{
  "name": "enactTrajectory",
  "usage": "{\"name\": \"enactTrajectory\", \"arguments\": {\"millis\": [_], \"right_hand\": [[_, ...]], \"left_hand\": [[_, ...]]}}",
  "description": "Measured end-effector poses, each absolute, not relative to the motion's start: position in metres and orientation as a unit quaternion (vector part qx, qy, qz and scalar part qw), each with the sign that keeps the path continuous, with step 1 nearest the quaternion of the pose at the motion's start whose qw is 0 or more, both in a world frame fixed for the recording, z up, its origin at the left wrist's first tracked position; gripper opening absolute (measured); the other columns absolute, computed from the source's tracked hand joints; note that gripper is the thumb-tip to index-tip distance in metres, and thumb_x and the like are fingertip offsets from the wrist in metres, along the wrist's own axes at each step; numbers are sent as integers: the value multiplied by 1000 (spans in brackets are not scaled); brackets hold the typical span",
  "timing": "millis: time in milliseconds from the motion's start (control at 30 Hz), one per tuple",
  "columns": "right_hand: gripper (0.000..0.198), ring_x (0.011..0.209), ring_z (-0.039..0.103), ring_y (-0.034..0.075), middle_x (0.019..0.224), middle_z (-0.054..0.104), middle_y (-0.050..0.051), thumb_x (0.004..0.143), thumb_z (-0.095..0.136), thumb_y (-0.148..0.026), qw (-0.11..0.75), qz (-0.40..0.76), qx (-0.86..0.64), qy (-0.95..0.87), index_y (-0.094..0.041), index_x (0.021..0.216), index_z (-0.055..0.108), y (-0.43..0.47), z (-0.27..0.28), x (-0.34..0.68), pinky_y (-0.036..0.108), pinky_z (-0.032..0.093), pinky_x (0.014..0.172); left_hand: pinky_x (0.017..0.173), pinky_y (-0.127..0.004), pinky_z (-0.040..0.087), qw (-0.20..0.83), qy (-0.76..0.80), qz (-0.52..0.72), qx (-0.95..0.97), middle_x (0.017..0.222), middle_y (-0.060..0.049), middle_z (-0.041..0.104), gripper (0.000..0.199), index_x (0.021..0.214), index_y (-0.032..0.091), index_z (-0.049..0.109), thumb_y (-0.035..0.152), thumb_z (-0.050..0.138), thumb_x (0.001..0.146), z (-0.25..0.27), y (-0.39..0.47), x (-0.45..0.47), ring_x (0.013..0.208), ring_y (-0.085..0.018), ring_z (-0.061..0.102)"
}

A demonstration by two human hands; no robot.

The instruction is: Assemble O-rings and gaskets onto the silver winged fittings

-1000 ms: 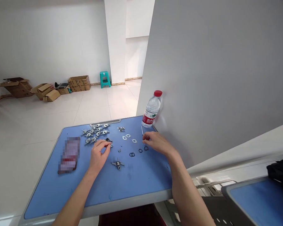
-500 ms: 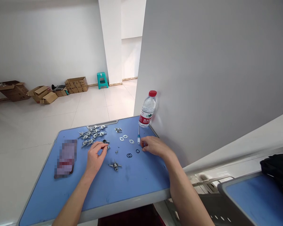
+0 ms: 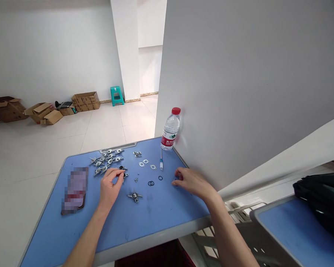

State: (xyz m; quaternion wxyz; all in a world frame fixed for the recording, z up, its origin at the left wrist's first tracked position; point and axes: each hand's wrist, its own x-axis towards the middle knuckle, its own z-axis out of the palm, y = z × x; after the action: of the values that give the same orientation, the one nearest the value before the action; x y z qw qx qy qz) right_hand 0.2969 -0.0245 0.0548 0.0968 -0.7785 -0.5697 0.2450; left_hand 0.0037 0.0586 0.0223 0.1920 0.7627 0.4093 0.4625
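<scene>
My left hand [image 3: 110,184] pinches a small metal flanged fitting [image 3: 124,177] between thumb and forefinger, just above the table. Another fitting with a dark round opening [image 3: 121,168] lies right behind it. My right hand [image 3: 189,180] is low over the table's right side, fingers curved and thumb apart from the forefinger; I see nothing between them. To its left lie a single black O-ring [image 3: 160,178] and an overlapping pair of O-rings [image 3: 150,183]. A separate metal fitting [image 3: 135,195] with projecting arms sits nearer me. Tiny screws [image 3: 136,179] lie between the hands.
Several metal fittings [image 3: 104,160] are heaped at the back left, by a phone [image 3: 75,191]. Flat oval plates [image 3: 153,167], small metal parts [image 3: 137,154], a screwdriver [image 3: 161,164] and a water bottle [image 3: 170,129] are farther back. A grey partition [image 3: 239,92] borders the right edge.
My right hand has moved right, away from the single O-ring, and its thumb and forefinger now look wider apart. My left hand stays at the fitting. The view has shifted slightly.
</scene>
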Motion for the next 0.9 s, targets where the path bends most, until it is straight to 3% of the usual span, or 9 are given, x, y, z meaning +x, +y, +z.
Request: {"name": "enactTrajectory", "arguments": {"millis": [267, 633, 900], "right_hand": [[7, 87, 60, 20, 96, 68, 8, 88, 57, -19, 125, 225, -794, -550, -16, 91, 62, -33, 39, 285, 26, 36, 66], [12, 74, 58, 18, 80, 66, 7, 86, 53, -15, 140, 240, -771, -573, -16, 76, 59, -31, 39, 285, 26, 33, 61], [19, 68, 53, 15, 75, 63, 3, 87, 48, -26, 226, 263, -737, -581, -18, 72, 56, -29, 48, 278, 26, 37, 62]], "left_hand": [[59, -26, 51, 205, 409, 448, 768, 86, -4, 66, 18, 86, 21, 71, 25, 55, 89, 22, 56, 5, 80, -18, 63], [60, -27, 52, 180, 393, 466, 772, 86, -4, 66, 18, 84, 21, 70, 25, 54, 89, 24, 54, 4, 82, -19, 64], [71, -31, 53, 164, 355, 488, 780, 86, -4, 65, 15, 87, 20, 70, 20, 55, 89, 24, 52, 6, 82, -18, 63]]}}
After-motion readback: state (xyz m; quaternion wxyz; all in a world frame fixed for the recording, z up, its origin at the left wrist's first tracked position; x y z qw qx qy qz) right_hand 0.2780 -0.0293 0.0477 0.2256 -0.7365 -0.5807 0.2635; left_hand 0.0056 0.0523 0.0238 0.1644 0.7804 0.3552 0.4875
